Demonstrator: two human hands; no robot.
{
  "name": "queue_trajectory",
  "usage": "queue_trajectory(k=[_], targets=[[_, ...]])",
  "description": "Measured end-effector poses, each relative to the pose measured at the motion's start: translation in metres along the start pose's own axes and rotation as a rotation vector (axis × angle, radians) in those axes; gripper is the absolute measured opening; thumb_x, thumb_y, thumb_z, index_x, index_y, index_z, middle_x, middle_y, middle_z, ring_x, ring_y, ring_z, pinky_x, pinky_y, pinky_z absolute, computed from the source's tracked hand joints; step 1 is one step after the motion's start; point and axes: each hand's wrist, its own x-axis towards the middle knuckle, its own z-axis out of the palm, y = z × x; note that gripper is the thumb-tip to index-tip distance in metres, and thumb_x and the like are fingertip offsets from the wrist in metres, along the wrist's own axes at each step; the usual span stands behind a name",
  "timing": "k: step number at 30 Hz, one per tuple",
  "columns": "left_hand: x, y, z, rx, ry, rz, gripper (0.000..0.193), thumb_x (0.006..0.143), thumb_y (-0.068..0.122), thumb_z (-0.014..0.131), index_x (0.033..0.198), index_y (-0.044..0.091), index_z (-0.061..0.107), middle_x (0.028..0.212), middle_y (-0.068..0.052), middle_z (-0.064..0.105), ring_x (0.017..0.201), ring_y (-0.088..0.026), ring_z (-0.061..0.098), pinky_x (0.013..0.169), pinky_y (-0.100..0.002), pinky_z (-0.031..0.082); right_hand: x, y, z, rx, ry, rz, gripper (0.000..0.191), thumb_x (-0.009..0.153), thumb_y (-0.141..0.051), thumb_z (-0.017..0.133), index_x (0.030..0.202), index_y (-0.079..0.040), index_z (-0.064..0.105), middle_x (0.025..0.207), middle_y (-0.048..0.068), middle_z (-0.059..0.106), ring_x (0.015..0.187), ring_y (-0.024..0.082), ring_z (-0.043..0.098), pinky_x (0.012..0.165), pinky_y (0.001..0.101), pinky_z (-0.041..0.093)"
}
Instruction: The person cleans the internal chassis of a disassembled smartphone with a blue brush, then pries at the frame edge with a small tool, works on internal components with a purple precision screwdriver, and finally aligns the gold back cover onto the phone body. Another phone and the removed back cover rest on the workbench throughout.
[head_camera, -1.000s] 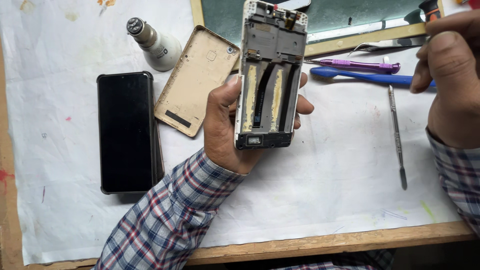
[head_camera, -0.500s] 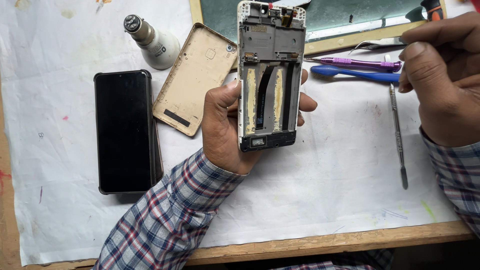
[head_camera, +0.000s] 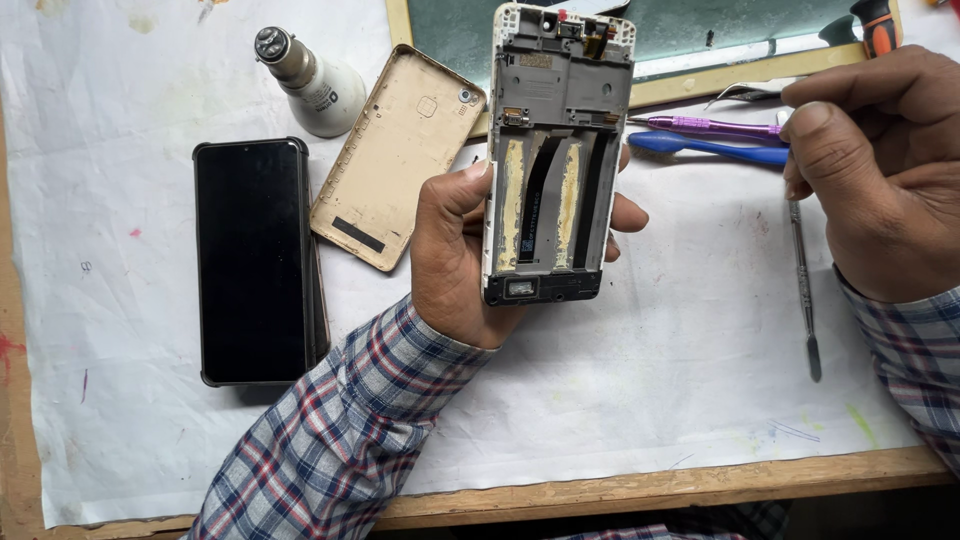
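Holding the stripped grey-and-white phone frame (head_camera: 557, 160) upright at the top centre of the frame, my left hand (head_camera: 465, 255) wraps it from behind, thumb pressed on the left edge and fingertips curled round the right edge. I judge the teardown well advanced: the frame's back is open, its battery bay holds only two yellowish adhesive strips and a black flex ribbon, and small parts still sit at the upper end. The gold metal back cover (head_camera: 398, 155) lies off, inner side up, just left of my hand. Further left rests a black phone in a dark case (head_camera: 255, 260), screen up, and above it a white bulb with a metal screw base (head_camera: 305, 80).

At the right, my right hand (head_camera: 880, 170) is bunched, fingers drawn together over the tools; whether it pinches one I cannot tell. Beside it lie a purple-handled tool (head_camera: 700, 126), a blue plastic pry tool (head_camera: 700, 148) and a slim metal spudger (head_camera: 803, 280).
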Motion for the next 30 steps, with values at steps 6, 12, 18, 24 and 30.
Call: queue_trajectory(k=[6,12,18,24,30], targets=[[0.000,0.001,0.001,0.024,-0.003,-0.005,0.070,0.112,0.044,0.030,0.146,-0.013,0.051,0.121,-0.037,0.067,0.105,-0.036,0.074,0.087,-0.041,0.065,0.000,0.000,0.001,0.000,-0.002,-0.010,0.018,0.124,-0.012,0.057,0.121,0.005,0.058,0.085,0.013,0.063,0.071,0.015,0.068,0.064,0.0252,0.059],[-0.001,0.001,0.001,0.037,0.009,-0.016,0.070,0.111,0.045,0.030,0.145,-0.013,0.052,0.121,-0.037,0.067,0.104,-0.035,0.074,0.086,-0.041,0.065,0.001,-0.003,0.000,0.006,-0.026,-0.030,0.022,0.124,-0.015,0.055,0.117,0.005,0.059,0.084,0.012,0.063,0.070,0.015,0.068,0.062,0.0252,0.058],[0.000,-0.001,0.000,0.056,-0.012,0.003,0.069,0.113,0.046,0.031,0.143,-0.012,0.054,0.116,-0.035,0.070,0.099,-0.032,0.075,0.084,-0.041,0.066,0.003,-0.004,0.002,0.017,-0.018,-0.050,0.024,0.123,-0.016,0.055,0.115,0.006,0.059,0.081,0.013,0.064,0.068,0.015,0.067,0.060,0.0253,0.058],[-0.001,0.000,0.000,0.062,-0.003,-0.004,0.069,0.113,0.046,0.031,0.142,-0.013,0.054,0.115,-0.036,0.070,0.098,-0.032,0.075,0.084,-0.041,0.066,0.003,-0.007,0.003,0.001,-0.017,-0.043,0.024,0.123,-0.015,0.056,0.113,0.006,0.060,0.081,0.013,0.064,0.068,0.015,0.067,0.061,0.0250,0.058],[0.000,0.001,0.002,0.058,0.012,-0.016,0.069,0.111,0.045,0.030,0.142,-0.012,0.054,0.117,-0.036,0.070,0.101,-0.034,0.075,0.085,-0.041,0.066,0.003,-0.012,0.004,0.013,-0.017,-0.033,0.024,0.122,-0.015,0.056,0.113,0.007,0.061,0.081,0.012,0.065,0.069,0.014,0.068,0.062,0.0245,0.058]])
